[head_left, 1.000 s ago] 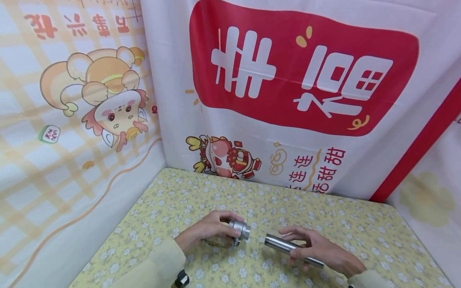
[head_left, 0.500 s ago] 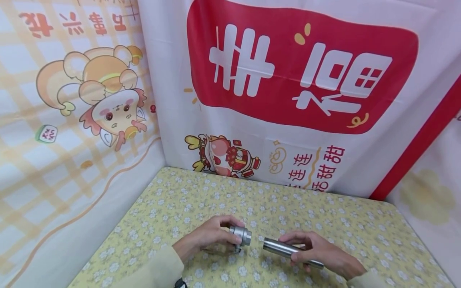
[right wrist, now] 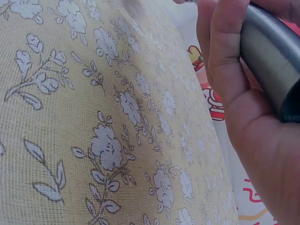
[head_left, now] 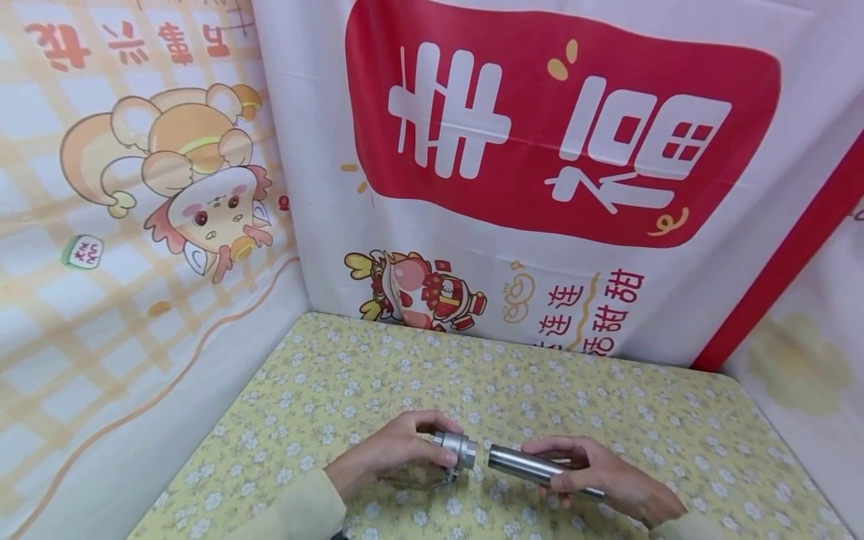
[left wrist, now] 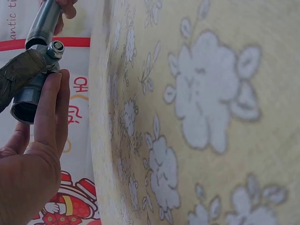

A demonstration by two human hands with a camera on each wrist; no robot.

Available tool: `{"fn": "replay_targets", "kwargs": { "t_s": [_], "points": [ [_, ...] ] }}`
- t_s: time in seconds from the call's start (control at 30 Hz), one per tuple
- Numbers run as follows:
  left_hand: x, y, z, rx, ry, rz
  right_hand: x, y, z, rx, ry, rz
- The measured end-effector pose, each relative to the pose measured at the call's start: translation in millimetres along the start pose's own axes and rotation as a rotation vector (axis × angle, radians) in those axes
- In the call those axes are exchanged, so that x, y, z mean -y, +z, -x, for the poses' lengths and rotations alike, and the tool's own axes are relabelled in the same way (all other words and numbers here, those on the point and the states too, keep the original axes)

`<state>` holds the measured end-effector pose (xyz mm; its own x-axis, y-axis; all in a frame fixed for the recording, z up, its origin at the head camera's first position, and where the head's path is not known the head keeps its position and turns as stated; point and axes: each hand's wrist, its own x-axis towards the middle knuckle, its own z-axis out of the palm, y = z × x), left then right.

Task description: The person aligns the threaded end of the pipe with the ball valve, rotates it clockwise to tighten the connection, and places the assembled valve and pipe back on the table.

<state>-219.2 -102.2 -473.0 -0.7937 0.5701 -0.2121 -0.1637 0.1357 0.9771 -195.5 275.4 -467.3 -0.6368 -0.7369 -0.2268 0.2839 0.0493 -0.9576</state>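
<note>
My left hand (head_left: 398,450) grips a silvery metal ball valve (head_left: 459,450) low in the head view, fingers and thumb around its body. The left wrist view shows the valve's open round end (left wrist: 24,111), a nut on its stem (left wrist: 56,48) and a dark-covered lever (left wrist: 21,72) sticking out sideways. To the right, a straight steel pipe (head_left: 523,465) lies between the thumb and fingers of my right hand (head_left: 597,472). The pipe's threaded end (left wrist: 40,35) faces the valve, with a narrow gap between them in the head view. The pipe's other end (right wrist: 291,101) points back along my right palm.
Both hands are over a table with a yellow floral cloth (head_left: 378,367). A white hanging with a red printed panel (head_left: 540,195) closes off the back. Another printed sheet (head_left: 169,247) borders the left side, and a pale one (head_left: 803,367) the right.
My left hand has moved slightly right and down with the valve. The pipe in my right hand has shifted a little left, so the gap between the two is narrower.
</note>
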Motion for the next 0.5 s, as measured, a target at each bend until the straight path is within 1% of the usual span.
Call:
{"fn": "replay_targets", "kwargs": {
  "t_s": [0.23,0.5],
  "points": [
    [0.5,5.2,2.3,-0.006,0.002,0.004,-1.6,-0.2,1.0,0.004,-0.012,-0.006],
    [-0.3,9.8,2.9,0.005,0.007,0.032,-5.5,0.8,1.1,0.042,-0.065,-0.018]
  ]
}}
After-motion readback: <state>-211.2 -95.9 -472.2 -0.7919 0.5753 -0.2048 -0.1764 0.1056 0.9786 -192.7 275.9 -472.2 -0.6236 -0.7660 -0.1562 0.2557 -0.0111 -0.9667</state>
